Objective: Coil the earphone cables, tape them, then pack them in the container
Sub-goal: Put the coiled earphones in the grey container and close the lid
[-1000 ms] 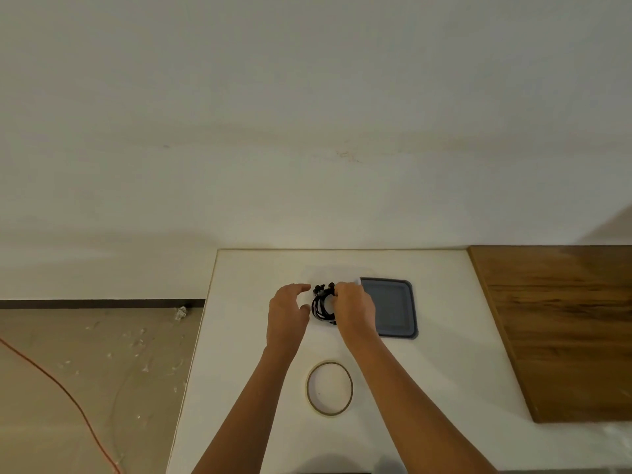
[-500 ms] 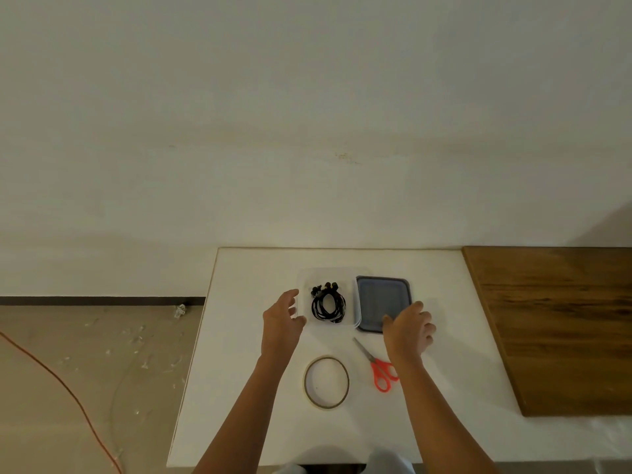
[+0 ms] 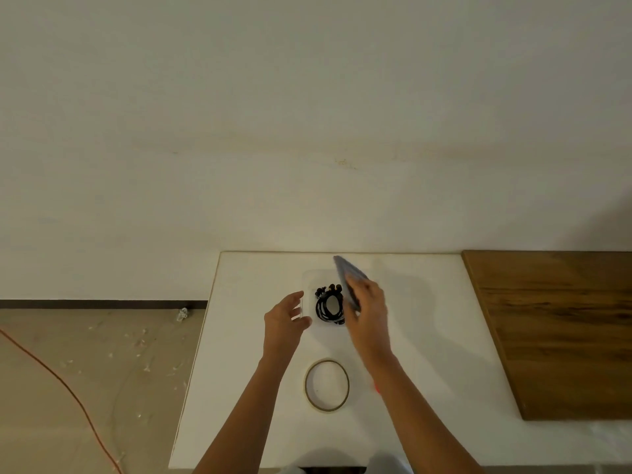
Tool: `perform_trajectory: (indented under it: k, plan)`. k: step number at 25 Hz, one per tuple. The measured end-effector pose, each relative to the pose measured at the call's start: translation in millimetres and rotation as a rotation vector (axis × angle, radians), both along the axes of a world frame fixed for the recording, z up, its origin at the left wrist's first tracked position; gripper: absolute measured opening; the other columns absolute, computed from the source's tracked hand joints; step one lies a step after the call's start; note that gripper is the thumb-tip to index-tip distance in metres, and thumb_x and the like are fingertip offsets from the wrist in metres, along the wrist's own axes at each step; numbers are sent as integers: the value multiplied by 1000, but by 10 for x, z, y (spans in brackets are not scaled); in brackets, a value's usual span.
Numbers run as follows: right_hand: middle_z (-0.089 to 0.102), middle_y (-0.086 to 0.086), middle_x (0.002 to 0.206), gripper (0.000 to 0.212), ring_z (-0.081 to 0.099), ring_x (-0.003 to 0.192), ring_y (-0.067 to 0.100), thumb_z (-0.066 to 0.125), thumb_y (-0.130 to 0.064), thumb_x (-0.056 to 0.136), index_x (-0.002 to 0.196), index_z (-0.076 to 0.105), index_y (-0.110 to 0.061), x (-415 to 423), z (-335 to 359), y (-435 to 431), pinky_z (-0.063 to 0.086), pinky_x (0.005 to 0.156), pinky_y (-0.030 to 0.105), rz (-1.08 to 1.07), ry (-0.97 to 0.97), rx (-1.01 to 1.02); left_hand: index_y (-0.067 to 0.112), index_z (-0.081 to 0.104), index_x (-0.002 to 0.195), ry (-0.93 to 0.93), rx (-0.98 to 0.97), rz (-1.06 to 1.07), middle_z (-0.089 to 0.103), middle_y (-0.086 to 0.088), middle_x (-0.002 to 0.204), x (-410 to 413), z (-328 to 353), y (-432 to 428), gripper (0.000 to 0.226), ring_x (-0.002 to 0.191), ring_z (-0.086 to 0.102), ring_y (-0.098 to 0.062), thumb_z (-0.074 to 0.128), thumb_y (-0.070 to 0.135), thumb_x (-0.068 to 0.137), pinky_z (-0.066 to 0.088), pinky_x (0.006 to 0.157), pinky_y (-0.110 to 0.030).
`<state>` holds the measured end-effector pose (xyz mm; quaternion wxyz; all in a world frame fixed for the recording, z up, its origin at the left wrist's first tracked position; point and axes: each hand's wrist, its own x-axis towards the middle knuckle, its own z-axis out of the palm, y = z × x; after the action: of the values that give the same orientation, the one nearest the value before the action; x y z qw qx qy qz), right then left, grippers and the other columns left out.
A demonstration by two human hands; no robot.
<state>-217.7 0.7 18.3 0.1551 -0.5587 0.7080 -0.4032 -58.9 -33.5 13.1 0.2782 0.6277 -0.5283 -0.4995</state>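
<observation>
White tabletop (image 3: pixel 427 336) against a plain wall (image 3: pixel 307 114) carries the clear plastic container (image 3: pixel 309 278), in which the coiled black earphone cables (image 3: pixel 328 306) already lie, so only closure appears outstanding. The left hand (image 3: pixel 284 321) grips the container's left wall between thumb and fingers, evidently to steady it, while the right hand (image 3: pixel 367 309) clasps the grey-blue rectangular lid (image 3: pixel 345 271), tilted above the right rim for seating. A thin tan tape ring (image 3: pixel 306 386) lies nearer the person, well apart from the brown wooden board (image 3: pixel 554 330) at right.
</observation>
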Motion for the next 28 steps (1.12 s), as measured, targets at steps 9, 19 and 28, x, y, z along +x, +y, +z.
perform_trajectory:
  k: [9,19,28]
  plan:
    - [20,8,159,62,9,149,22,49,-32,99,150,22,-10,414,-426,16,-10,115,27,358,306,288,15,66,119,-72,-8,48,71,-3,112,-52,-78,-2,26,99,67,-17,54,24,97,55,90,-33]
    - [63,7,85,31,57,89,29,50,-28,97,91,67,-3,-202,-174,-21,46,69,29,-268,-214,388,-2,70,107,-83,100,141,73,-15,93,-81,-137,-74,24,82,71,-26,68,10,87,59,83,-42]
    - [57,0,74,6,48,64,13,61,-14,89,84,62,-11,-307,-290,-203,39,52,25,-479,-663,565,3,64,95,-152,156,173,64,-7,85,-229,-164,-116,9,75,59,-18,61,5,87,50,67,-26]
